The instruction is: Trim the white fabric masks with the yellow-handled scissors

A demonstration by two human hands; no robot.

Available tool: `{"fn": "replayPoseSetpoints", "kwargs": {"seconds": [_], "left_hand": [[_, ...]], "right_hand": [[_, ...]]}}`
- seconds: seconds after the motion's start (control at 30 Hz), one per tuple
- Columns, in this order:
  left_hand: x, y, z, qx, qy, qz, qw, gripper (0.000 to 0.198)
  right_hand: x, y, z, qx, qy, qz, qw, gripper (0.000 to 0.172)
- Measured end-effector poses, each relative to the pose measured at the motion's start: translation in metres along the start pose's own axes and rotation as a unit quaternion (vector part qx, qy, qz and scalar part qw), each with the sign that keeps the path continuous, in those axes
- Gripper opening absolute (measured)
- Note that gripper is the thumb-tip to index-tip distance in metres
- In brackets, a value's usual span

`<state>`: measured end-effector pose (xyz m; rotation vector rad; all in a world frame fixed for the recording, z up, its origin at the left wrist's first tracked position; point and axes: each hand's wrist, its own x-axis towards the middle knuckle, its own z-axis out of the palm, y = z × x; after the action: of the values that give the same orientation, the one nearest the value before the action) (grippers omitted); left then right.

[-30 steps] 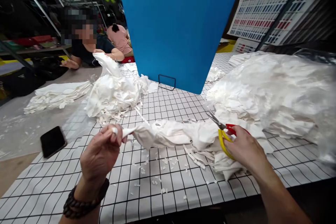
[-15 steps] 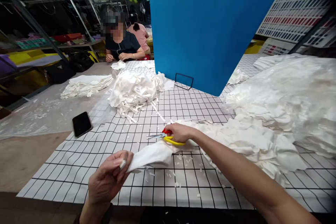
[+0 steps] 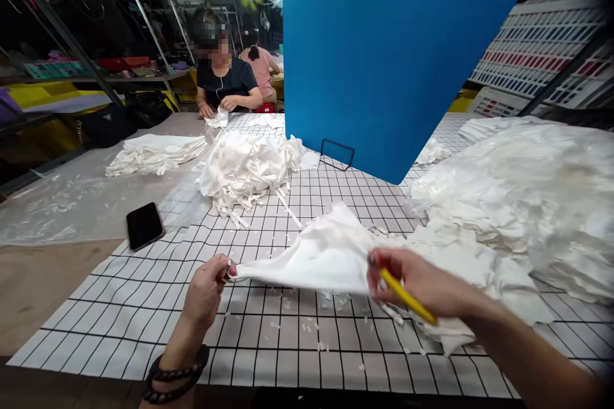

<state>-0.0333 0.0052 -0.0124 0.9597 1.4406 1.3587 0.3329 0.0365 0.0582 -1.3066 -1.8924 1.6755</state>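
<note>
A white cloth piece (image 3: pixel 326 252) is stretched low over the checked tablecloth. My left hand (image 3: pixel 206 287) pinches its narrow left end, fingers closed. At its right end my right hand (image 3: pixel 407 278) is closed, blurred by motion, around the scissors (image 3: pixel 407 297); their yellow handle sticks out below the fingers, and the blades are mostly hidden. The cloth's right edge meets the fingers of that hand. Small white scraps (image 3: pixel 321 345) lie on the tablecloth below the cloth.
White cloth is heaped at centre back (image 3: pixel 244 169) and on the right (image 3: pixel 527 204), partly under clear plastic. A phone (image 3: pixel 144 226) lies left. A blue board (image 3: pixel 384 64) stands behind. Across the table, a person in black (image 3: pixel 228 86) handles white cloth.
My right hand has moved right and down with the scissors, which have turned. The cloth is now spread wider between my hands. My left hand has shifted slightly right and up.
</note>
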Motion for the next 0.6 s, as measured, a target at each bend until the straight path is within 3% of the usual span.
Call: {"fn": "replayPoseSetpoints", "kwargs": {"seconds": [0.07, 0.13, 0.23, 0.3, 0.37, 0.43, 0.5, 0.6], "left_hand": [[-0.002, -0.012, -0.013, 0.134, -0.001, -0.039, 0.99, 0.031], [-0.005, -0.016, -0.019, 0.297, 0.014, -0.037, 0.954, 0.027], [-0.008, -0.011, -0.011, 0.521, 0.108, 0.038, 0.846, 0.027], [-0.004, -0.006, 0.005, 0.558, 0.137, 0.101, 0.812, 0.034], [0.007, -0.003, 0.026, 0.524, 0.041, 0.163, 0.835, 0.034], [0.023, -0.003, 0.05, 0.465, -0.119, 0.2, 0.854, 0.033], [0.044, -0.006, 0.073, 0.433, -0.227, 0.206, 0.848, 0.039], [0.075, -0.01, 0.103, 0.42, -0.319, 0.198, 0.826, 0.045]], "right_hand": [[-0.019, 0.019, 0.021, 0.021, -0.092, 0.062, 0.994, 0.019], [-0.021, 0.029, 0.027, 0.04, -0.08, 0.087, 0.992, 0.017], [0.008, 0.033, 0.019, 0.008, 0.104, 0.059, 0.993, 0.022], [0.039, 0.032, 0.015, -0.045, 0.214, 0.029, 0.975, 0.027], [0.069, 0.031, 0.024, -0.09, 0.233, 0.038, 0.968, 0.031], [0.092, 0.032, 0.043, -0.126, 0.23, 0.042, 0.964, 0.033], [0.105, 0.036, 0.065, -0.133, 0.238, 0.027, 0.962, 0.027], [0.103, 0.043, 0.08, -0.108, 0.242, 0.0, 0.964, 0.016]]}}
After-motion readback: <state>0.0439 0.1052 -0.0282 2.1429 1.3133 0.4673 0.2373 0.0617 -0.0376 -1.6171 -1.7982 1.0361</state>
